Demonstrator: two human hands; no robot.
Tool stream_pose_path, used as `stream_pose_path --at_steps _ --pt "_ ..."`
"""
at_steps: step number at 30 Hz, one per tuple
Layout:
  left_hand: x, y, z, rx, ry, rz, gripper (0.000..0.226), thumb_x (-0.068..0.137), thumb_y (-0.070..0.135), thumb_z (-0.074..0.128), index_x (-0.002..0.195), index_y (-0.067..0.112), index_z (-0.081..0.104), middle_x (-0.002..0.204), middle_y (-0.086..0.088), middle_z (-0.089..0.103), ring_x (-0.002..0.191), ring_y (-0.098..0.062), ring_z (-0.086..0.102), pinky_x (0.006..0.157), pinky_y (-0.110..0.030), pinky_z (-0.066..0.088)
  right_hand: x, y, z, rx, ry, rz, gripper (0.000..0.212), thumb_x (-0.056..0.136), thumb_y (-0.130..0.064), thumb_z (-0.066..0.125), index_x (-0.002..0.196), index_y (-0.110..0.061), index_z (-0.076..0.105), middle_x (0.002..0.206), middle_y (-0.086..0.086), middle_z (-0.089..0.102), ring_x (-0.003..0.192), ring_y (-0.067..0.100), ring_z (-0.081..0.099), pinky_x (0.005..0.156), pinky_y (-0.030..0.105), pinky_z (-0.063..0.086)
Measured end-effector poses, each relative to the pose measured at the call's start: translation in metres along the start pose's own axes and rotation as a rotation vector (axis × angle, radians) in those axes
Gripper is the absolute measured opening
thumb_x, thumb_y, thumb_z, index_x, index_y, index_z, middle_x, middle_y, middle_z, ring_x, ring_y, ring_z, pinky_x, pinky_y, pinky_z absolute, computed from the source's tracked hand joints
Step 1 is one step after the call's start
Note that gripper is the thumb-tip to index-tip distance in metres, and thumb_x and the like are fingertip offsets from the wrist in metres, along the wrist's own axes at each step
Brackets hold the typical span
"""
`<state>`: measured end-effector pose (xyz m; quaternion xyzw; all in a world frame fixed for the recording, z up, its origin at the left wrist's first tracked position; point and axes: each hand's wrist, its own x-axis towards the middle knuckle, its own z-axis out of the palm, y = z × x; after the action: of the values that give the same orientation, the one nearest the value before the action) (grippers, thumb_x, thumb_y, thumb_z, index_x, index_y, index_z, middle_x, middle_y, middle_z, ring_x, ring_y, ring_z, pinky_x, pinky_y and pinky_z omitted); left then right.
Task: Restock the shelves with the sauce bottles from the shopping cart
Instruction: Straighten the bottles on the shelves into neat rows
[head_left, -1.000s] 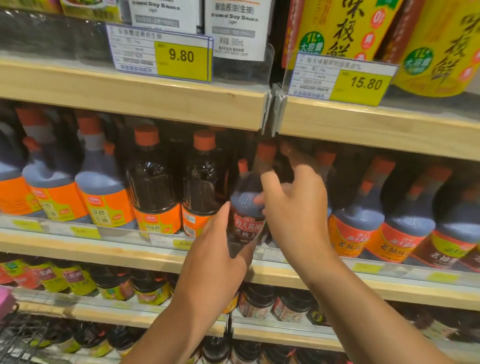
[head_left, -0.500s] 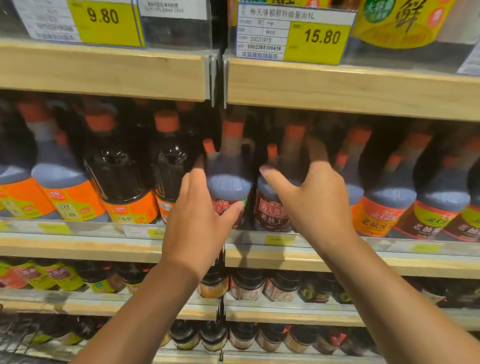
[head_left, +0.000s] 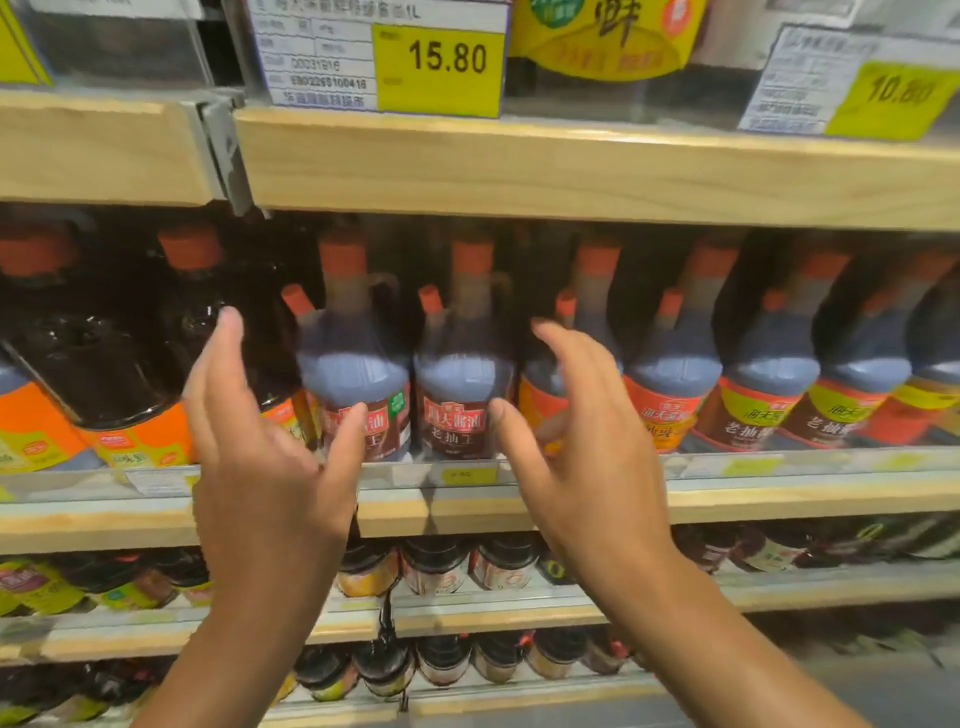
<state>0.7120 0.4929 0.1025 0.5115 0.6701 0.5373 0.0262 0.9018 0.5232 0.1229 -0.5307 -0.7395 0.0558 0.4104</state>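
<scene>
Left hand: your left hand (head_left: 260, 452) is spread, fingers straight, holding nothing; its thumb tip overlaps the label of the left red-label bottle (head_left: 358, 374), but you cannot tell whether it touches.
Right hand: your right hand (head_left: 582, 447) is spread too, fingers loosely fanned and empty; its thumb lies at the edge of the right red-label bottle (head_left: 460, 379).
Task bottles: the two stand side by side, touching or nearly so, at the front of the middle shelf (head_left: 779, 501), between your hands.
Bearing: the left one lies at 1 o'clock from your left hand, the right one at 11 o'clock from your right hand.
Long axis: both are upright, orange caps at 12 o'clock, labels facing you.
Nearer hand: each hand is nearest the bottle on its own side; neither leads.
Middle shelf contents: orange-label bottles (head_left: 135, 436) stand at 9 o'clock from the pair, neighbouring bottles (head_left: 675, 374) in a row at 3 o'clock, with more caps behind.
Upper shelf: the upper shelf (head_left: 571, 171) at 12 o'clock carries a price tag (head_left: 441, 62) reading 15.80.
Lower shelves: at 6 o'clock, small jars (head_left: 436, 566) sit in rows.
Shopping cart: out of view.
Step, as judged: the pair looks set in place; a light inward press would square it up.
Risk: the row is tightly packed, so a sideways nudge could tip a neighbour.
</scene>
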Motion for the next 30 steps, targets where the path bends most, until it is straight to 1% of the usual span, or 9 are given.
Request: stream_pose_path --at_steps 3,6,8,10,13,17,22,25,30 --pt "-0.015 0.012 0.001 -0.053 0.016 0.077 0.058 0.090 0.026 0.067 0.142 0.033 0.043 0.145 0.015 0.038 0.057 -0.015 0.057 0.066 -0.037 0.054 -0.011 0.044 -0.033 0.056 0.242 0.096 0.041 0.091 -0.029 0.070 0.127 -0.021 0.052 0.123 -0.011 0.048 0.074 0.004 0.060 0.066 0.033 0.054" --pt "-0.023 0.031 0.020 -0.048 -0.130 0.204 0.043 0.095 0.030 0.064 0.136 0.034 0.052 0.130 0.018 0.051 0.056 -0.013 0.053 0.070 -0.017 0.045 0.006 0.081 -0.058 0.021 0.328 0.219 0.052 0.093 -0.031 0.069 0.134 -0.007 0.047 0.127 -0.001 0.048 0.093 -0.015 0.050 0.088 0.010 0.043" --pt "-0.020 0.050 0.040 -0.085 -0.241 0.166 0.050 0.093 0.042 0.065 0.139 0.037 0.048 0.121 0.001 0.063 0.064 -0.010 0.052 0.076 -0.026 0.046 0.022 0.096 -0.068 -0.002 0.329 0.272 0.048 0.093 -0.040 0.065 0.123 -0.006 0.051 0.121 0.010 0.056 0.096 0.000 0.052 0.091 0.025 0.047" --pt "-0.013 0.070 0.059 -0.068 -0.310 0.109 0.065 0.086 0.052 0.066 0.144 0.039 0.042 0.111 -0.009 0.068 0.073 -0.018 0.060 0.073 -0.032 0.046 0.036 0.100 -0.072 0.033 0.312 0.276 0.040 0.089 -0.045 0.064 0.111 -0.012 0.054 0.099 0.012 0.063 0.080 0.012 0.059 0.077 0.041 0.051" --pt "0.002 0.099 0.083 0.008 -0.383 0.085 0.071 0.082 0.059 0.070 0.142 0.033 0.044 0.113 -0.001 0.067 0.093 -0.025 0.066 0.079 -0.039 0.054 0.051 0.097 -0.073 0.086 0.246 0.241 0.042 0.081 -0.053 0.061 0.113 -0.026 0.057 0.075 0.004 0.069 0.074 0.024 0.071 0.072 0.047 0.057" --pt "0.015 0.112 0.108 0.143 -0.491 -0.046 0.052 0.078 0.065 0.072 0.098 0.021 0.053 0.078 -0.004 0.070 0.064 -0.025 0.070 0.064 -0.046 0.060 0.061 0.103 -0.065 0.027 0.128 0.227 0.045 0.086 -0.063 0.057 0.104 -0.022 0.057 0.065 0.001 0.070 0.070 0.020 0.070 0.068 0.041 0.057" --pt "0.022 0.116 0.105 0.141 -0.553 -0.119 0.043 0.085 0.053 0.073 0.094 0.019 0.050 0.057 -0.005 0.066 0.043 -0.017 0.063 0.051 -0.038 0.057 0.062 0.117 -0.060 -0.071 0.133 0.245 0.061 0.083 -0.082 0.044 0.093 -0.024 0.059 0.073 0.004 0.068 0.067 0.026 0.068 0.063 0.040 0.056" --pt "0.022 0.122 0.102 0.115 -0.582 -0.157 0.036 0.089 0.048 0.071 0.085 0.019 0.049 0.052 -0.005 0.066 0.043 -0.020 0.062 0.056 -0.044 0.060 0.059 0.116 -0.065 -0.087 0.086 0.269 0.061 0.084 -0.079 0.042 0.087 -0.022 0.063 0.076 0.003 0.068 0.069 0.020 0.068 0.065 0.039 0.057" --pt "-0.016 0.111 0.096 -0.120 -0.346 -0.130 0.052 0.089 0.042 0.071 0.130 0.031 0.040 0.070 -0.009 0.065 0.057 -0.021 0.062 0.056 -0.042 0.052 0.045 0.129 -0.104 0.069 0.367 0.334 0.020 0.090 -0.034 0.058 0.098 -0.016 0.054 0.094 0.007 0.058 0.081 0.023 0.060 0.073 0.049 0.052"
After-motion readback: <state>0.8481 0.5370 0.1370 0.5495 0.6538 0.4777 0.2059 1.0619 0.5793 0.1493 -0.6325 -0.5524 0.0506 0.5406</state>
